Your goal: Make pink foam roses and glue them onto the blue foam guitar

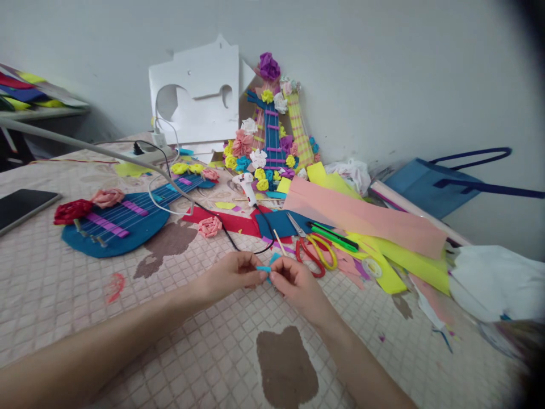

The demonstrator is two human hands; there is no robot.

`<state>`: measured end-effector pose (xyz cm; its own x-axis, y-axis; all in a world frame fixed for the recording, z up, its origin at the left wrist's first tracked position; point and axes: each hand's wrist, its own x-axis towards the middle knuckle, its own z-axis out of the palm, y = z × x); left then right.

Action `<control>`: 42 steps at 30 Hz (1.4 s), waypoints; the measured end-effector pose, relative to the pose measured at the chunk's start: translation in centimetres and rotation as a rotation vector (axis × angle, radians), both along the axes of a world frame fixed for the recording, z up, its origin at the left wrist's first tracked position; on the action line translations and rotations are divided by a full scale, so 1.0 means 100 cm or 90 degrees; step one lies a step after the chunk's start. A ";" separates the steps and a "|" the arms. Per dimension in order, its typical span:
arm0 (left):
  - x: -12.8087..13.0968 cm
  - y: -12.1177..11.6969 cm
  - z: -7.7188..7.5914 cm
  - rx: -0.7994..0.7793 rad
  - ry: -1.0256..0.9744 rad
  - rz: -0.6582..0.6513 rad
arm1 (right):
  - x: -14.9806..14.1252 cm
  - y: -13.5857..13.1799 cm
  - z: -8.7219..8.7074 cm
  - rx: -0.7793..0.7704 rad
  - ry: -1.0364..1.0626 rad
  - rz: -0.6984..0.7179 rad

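A small strip of light-blue crepe paper (264, 268) is pinched between my two hands, above the tiled-pattern tablecloth. My left hand (232, 274) grips its left end between thumb and finger. Thumb and fingers of my right hand (296, 278) close on the other side, with a bit of blue showing above them. Just right of my hands lie scissors (317, 253) with red and yellow handles. A pink paper rose (210, 226) rests beyond my left hand. Further left is a blue toy guitar (123, 221) with paper flowers on it.
A white glue gun (246, 187) stands behind, its black cord curving toward my hands. Coloured paper sheets (361, 216), a green cutter (334, 237) and a tape roll (372, 267) lie to the right. A phone (25, 207) is at far left. Flower-decorated guitars (272, 133) lean against the wall.
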<state>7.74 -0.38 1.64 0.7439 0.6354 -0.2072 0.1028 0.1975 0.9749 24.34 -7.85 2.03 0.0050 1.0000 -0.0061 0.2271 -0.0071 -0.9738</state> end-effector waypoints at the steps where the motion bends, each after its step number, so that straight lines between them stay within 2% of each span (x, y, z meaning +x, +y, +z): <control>1: 0.000 0.000 0.000 -0.002 -0.004 0.006 | 0.000 0.000 0.000 0.002 -0.002 -0.003; 12: -0.001 0.002 0.003 0.015 0.029 0.060 | -0.003 -0.002 0.003 -0.036 0.045 -0.036; 25: -0.001 0.002 0.000 0.014 -0.017 0.012 | -0.002 -0.002 0.001 -0.038 0.065 0.006; 42: -0.001 0.002 0.002 0.063 0.034 -0.005 | 0.000 0.000 0.004 0.012 -0.043 0.002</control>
<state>7.68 -0.17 1.80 0.7384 0.6492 -0.1827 0.1558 0.0994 0.9828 24.38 -7.89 2.43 0.0022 0.9999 0.0129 0.2920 0.0116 -0.9563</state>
